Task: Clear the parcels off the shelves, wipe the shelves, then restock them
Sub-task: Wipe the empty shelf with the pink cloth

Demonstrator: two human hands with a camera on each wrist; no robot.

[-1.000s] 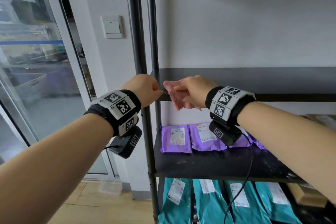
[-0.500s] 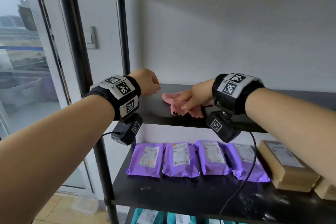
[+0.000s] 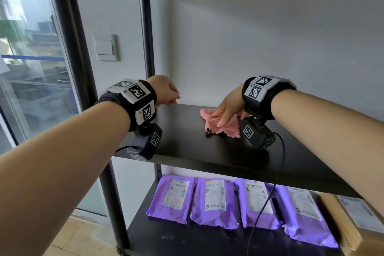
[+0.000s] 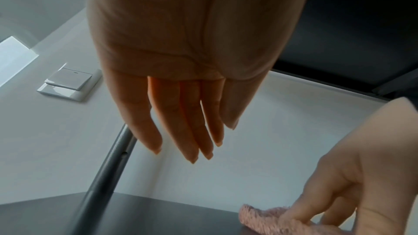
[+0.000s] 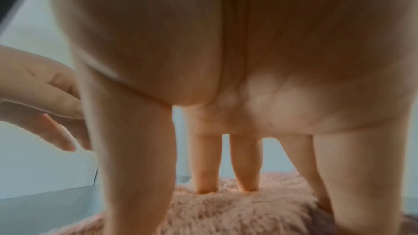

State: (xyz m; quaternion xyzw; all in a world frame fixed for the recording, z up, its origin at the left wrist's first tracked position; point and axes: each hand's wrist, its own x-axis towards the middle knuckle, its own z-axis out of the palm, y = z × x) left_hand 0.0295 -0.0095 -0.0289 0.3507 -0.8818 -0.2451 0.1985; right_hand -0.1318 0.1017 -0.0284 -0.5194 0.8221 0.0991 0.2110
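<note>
Head view: right hand (image 3: pixel 227 108) slid pink cloth (image 3: pixel 220 125) rightward, fingers flat; left hand (image 3: pixel 166 91) relaxed, seemingly hovering.

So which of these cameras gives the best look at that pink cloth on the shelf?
The head view: it shows the whole pink cloth lying on the black shelf under the right hand. The right wrist view shows only fuzzy pile beneath straight fingers; the left wrist view catches one corner.

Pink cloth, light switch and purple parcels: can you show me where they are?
pink cloth (image 3: pixel 225 129), head view, on its fluffy front part beside the fingers.
light switch (image 3: pixel 105 47), head view, middle of its white rocker.
purple parcels (image 3: pixel 214 217), head view, bottom of the second one from the left.
</note>
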